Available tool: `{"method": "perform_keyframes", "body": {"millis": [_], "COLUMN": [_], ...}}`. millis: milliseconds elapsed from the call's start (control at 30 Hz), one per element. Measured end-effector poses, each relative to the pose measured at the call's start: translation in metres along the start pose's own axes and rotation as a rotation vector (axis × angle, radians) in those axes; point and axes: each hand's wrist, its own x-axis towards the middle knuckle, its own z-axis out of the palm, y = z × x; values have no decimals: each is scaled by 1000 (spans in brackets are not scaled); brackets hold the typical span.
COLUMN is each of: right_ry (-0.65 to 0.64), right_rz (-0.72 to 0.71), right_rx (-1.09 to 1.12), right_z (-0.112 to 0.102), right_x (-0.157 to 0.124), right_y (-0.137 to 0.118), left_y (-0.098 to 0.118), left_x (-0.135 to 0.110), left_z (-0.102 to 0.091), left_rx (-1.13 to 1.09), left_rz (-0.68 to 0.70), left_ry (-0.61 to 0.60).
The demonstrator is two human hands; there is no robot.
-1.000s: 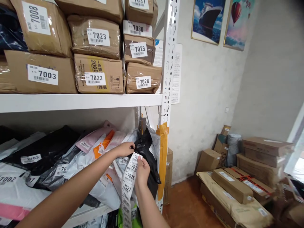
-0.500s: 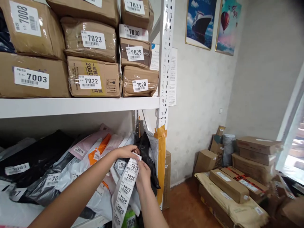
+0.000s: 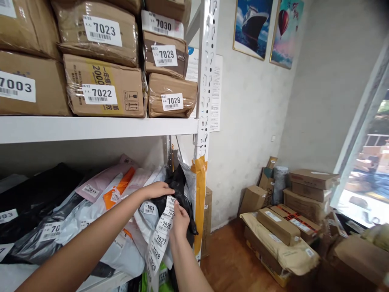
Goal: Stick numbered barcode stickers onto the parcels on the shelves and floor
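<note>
My right hand [image 3: 180,219] pinches a long strip of white number labels [image 3: 161,239] near its top end. The strip hangs down, showing printed numbers such as 7026, 7027 and 7028. Just above the strip's top, my left hand [image 3: 158,190] has its fingers closed on the black plastic parcel bag [image 3: 178,178], though the fingertips are partly hidden. This bag stands at the right end of the lower shelf, behind both hands. A pale parcel bag with a 7024 label [image 3: 149,208] lies just left of the strip.
Labelled cardboard boxes [image 3: 105,99] fill the upper white shelf [image 3: 100,129]. More plastic mailers [image 3: 94,243] lie on the lower shelf to the left. A white upright post [image 3: 204,101] with yellow tape stands right of my hands. Boxes [image 3: 278,225] are stacked on the floor at right.
The view has shifted slightly, with the shelf moving left and up. My left fingers have moved off the strip's top onto the black bag. My right hand still holds the strip.
</note>
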Motion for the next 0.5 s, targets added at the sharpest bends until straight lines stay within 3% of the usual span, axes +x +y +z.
{"method": "perform_keyframes", "body": {"millis": [133, 200, 367, 500], "right_ry": [110, 92, -204, -133], "right_rz": [-108, -126, 32, 168], "right_rx": [-61, -106, -124, -95], "right_z": [7, 8, -3, -24], "right_x": [8, 7, -10, -28], "right_y": [14, 14, -6, -18], "left_y": [-2, -1, 5, 19], "left_x": [0, 0, -5, -13], "left_z": [-1, 3, 17, 22], "left_rx": [65, 131, 291, 358], "left_rz": [8, -3, -47, -148], "left_ry": [-42, -16, 127, 293]}}
